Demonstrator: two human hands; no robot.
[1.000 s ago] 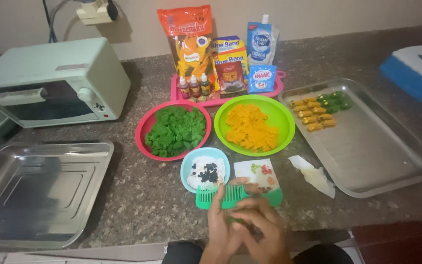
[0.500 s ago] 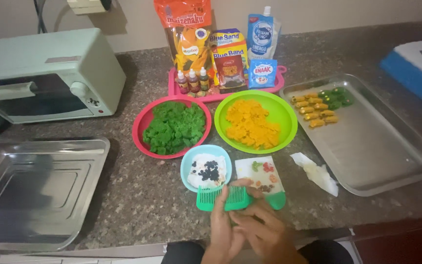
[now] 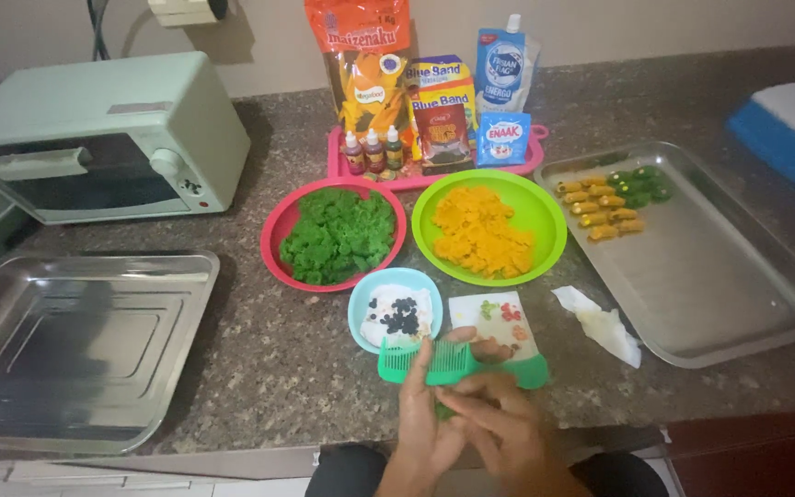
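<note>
At the desk's near edge, just below the small blue bowl (image 3: 396,311), the left hand (image 3: 420,428) and right hand (image 3: 499,425) are both pinched shut on a bit of green dough (image 3: 445,408) against the green comb (image 3: 457,365).

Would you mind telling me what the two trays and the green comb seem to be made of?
Both trays, left and right, look like polished metal, probably stainless steel: silvery and reflective. The green comb looks like moulded plastic: uniformly coloured, smooth and slightly glossy, with thin even teeth.
</note>
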